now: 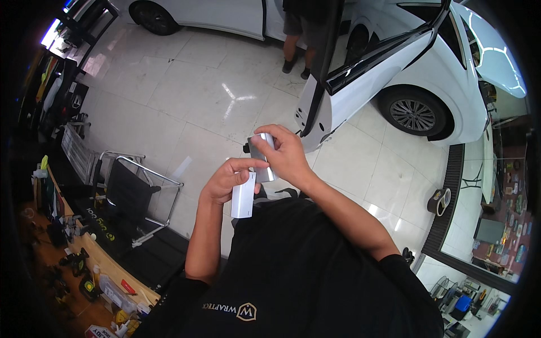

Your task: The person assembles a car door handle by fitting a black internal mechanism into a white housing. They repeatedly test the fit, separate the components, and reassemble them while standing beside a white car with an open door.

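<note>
In front of my body, my right hand [286, 156] grips a flat, shiny silver case-like object [266, 169] with a rounded edge; I cannot make out its exact kind. A small black part [246, 147] shows at its left side. My left hand [225, 179] is closed around a white, narrow box-like piece [243, 197] that hangs below its fingers. The left index finger stretches across to the lower part of the silver object. Fingers cover parts of both things.
Ahead on the right, a white car door [360, 93] stands open, and another person [301, 34] is beside it. To my left are a folding chair [132, 188] and a wooden workbench [107, 259] with tools. Tape rolls [439, 201] lie at the right.
</note>
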`<state>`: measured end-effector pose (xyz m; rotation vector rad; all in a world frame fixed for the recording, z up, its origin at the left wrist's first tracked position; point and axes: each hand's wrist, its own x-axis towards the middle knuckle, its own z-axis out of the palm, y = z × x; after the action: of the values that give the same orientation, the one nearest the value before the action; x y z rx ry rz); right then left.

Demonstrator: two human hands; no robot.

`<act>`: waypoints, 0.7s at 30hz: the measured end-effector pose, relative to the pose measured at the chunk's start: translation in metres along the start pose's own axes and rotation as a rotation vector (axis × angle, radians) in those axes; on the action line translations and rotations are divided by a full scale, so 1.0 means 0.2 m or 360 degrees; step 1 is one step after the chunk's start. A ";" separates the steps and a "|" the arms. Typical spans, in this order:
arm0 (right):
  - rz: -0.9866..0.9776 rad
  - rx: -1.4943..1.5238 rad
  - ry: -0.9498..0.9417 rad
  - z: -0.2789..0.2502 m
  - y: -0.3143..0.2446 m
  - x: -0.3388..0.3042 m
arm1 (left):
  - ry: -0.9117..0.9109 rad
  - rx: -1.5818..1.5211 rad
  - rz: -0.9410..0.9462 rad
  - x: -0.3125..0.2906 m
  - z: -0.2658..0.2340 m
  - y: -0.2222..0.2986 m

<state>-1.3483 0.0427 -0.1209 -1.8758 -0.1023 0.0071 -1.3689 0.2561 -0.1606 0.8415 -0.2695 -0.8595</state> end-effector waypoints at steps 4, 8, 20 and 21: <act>0.0071 -0.0058 0.0008 -0.04 -0.07 -0.05 | 0.0102 0.0046 0.0079 -0.01 0.02 0.00; -0.0228 -0.0431 0.0026 -0.15 -0.23 -0.26 | 0.0617 -0.0066 0.0309 0.06 0.12 0.03; -0.0096 -0.0409 -0.0435 -0.25 -0.15 -0.32 | 0.1057 0.0102 0.0599 0.31 0.30 -0.10; -0.0092 -0.0337 -0.0454 -0.27 -0.16 -0.33 | 0.1148 0.0099 0.0601 0.30 0.29 -0.12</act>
<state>-1.4139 -0.0036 -0.0772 -2.0732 -0.3656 0.2323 -1.3750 0.1708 -0.1463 1.0621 0.1799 -0.1640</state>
